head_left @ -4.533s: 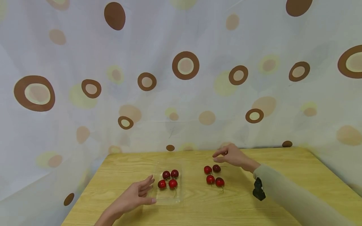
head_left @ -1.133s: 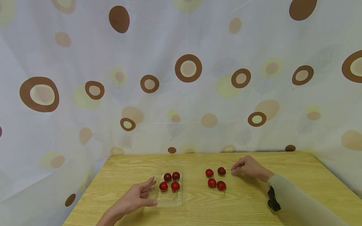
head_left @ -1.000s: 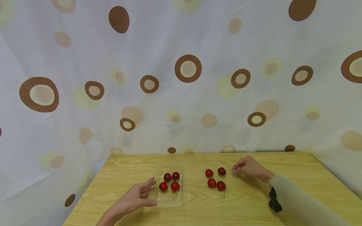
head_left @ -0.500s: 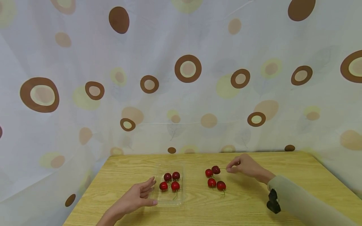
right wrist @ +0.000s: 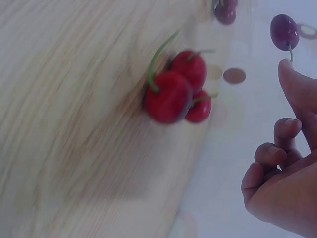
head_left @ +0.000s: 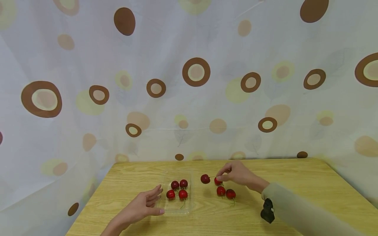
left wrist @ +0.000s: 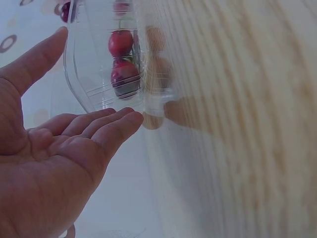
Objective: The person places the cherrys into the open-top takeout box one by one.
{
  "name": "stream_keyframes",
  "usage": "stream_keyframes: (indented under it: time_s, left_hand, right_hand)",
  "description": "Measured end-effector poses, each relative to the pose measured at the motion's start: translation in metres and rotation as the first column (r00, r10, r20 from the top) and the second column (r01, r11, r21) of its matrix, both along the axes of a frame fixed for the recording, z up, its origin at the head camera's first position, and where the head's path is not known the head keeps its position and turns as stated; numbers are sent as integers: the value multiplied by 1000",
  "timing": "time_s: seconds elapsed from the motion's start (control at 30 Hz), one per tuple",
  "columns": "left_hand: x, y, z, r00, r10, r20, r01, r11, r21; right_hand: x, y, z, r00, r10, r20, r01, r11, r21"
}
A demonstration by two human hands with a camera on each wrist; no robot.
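A dark red cherry (head_left: 205,178) hangs by its stem from my right hand (head_left: 240,173), pinched between thumb and finger. It is lifted off the table, left of three other cherries (head_left: 231,194) lying together below that hand. Several cherries (head_left: 183,194) sit inside a clear plastic container (head_left: 177,211). My left hand (head_left: 138,205) is at the container's left side with its fingers straight. In the left wrist view the fingertips (left wrist: 131,119) are right at the container's wall. The right wrist view shows the held cherry (right wrist: 284,32) above the thumb tip.
The wooden table (head_left: 203,219) carries everything and ends at a patterned curtain (head_left: 221,98) behind it. A black strap device (head_left: 267,211) is on the right wrist, over a light sleeve (head_left: 298,205).
My right hand reached down, took a cherry by its stem from the loose group, lifted it and carried it left toward the container. The left hand stays at the container's side.
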State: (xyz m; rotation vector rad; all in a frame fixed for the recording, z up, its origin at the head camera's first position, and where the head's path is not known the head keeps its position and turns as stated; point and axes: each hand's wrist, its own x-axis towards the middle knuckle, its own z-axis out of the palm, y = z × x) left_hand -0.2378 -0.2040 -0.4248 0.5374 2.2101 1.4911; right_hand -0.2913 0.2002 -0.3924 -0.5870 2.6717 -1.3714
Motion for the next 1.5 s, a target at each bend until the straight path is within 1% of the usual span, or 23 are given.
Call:
stream_keyframes:
  time_s: [0.23,0.37,0.5,0.7,0.87,1.0,1.17,1.33,1.5]
  left_hand:
    - [-1,0,1,1000,-1,-6,1,1000,0]
    - [-3,0,0,1000,-6,-20,6,1000,-6]
    - [-3,-1,0,1000,-7,-17,6,1000,-4]
    - [-2,-2,-1,1000,-5,-16,5,1000,-4]
    - [-2,-2,-3,1000,-2,-7,2,1000,-3]
    - [-2,-1,-3,1000,-4,-10,4,1000,-5]
    - [-4,0,-1,1000,-17,-21,17,1000,6]
    - [-4,-1,-1,1000,-23,-9,23,1000,7]
    - [-3,0,-1,1000,-15,-5,15,1000,5]
  right_hand:
    - [1,-35,4,996,87,-15,-88,995,-52]
    - [1,-54,5,991,127,-41,-129,990,-49]
    - [1,-72,5,987,155,-53,-157,987,-43]
    - [3,-92,3,989,144,-44,-146,988,-43]
    - [4,-102,-1,989,148,-29,-149,988,-41]
    - [4,-107,-3,987,157,-20,-158,986,-48]
    - [2,-110,-5,990,138,-7,-139,990,-35]
    - [5,-117,-5,990,137,-21,-138,990,-23]
    - [7,-122,-8,992,123,-5,-123,992,-25]
